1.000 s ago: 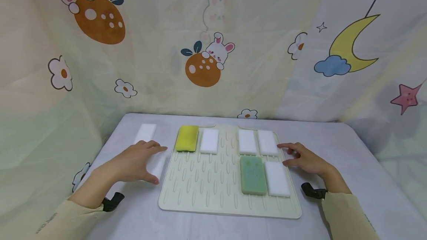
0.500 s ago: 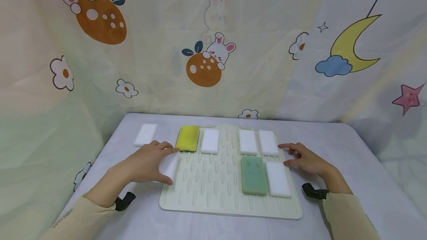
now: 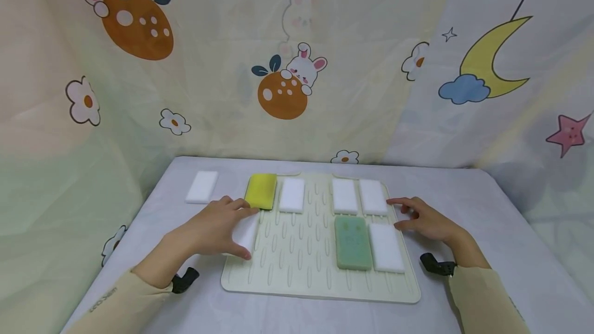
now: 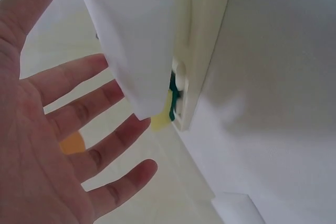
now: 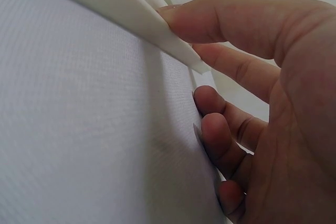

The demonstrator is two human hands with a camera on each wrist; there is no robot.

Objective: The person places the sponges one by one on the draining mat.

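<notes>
My left hand (image 3: 215, 228) holds a white sponge (image 3: 246, 232) by its edges over the left side of a cream draining mat (image 3: 292, 272). In the left wrist view, the thumb and fingertips meet the sponge (image 4: 131, 40), which hangs above the mat's rim. On the mat's right edge rests my right hand (image 3: 429, 223), thumb and index finger touching the rim, its other fingers loosely curled. Beside it lie white sponges (image 3: 386, 248) and a green sponge (image 3: 353, 244). A yellow sponge (image 3: 260, 191) with a dark green underside sits at the mat's back left corner.
Another white sponge (image 3: 201, 187) lies on the white-covered table (image 3: 468, 195), left of the mat. More white sponges (image 3: 292, 195) stand along the mat's back row. Patterned cloth (image 3: 362, 66) walls off the back and sides.
My left hand has moved right, bringing the white sponge from the table to over the mat's left side. My right hand stays at the mat's right edge.
</notes>
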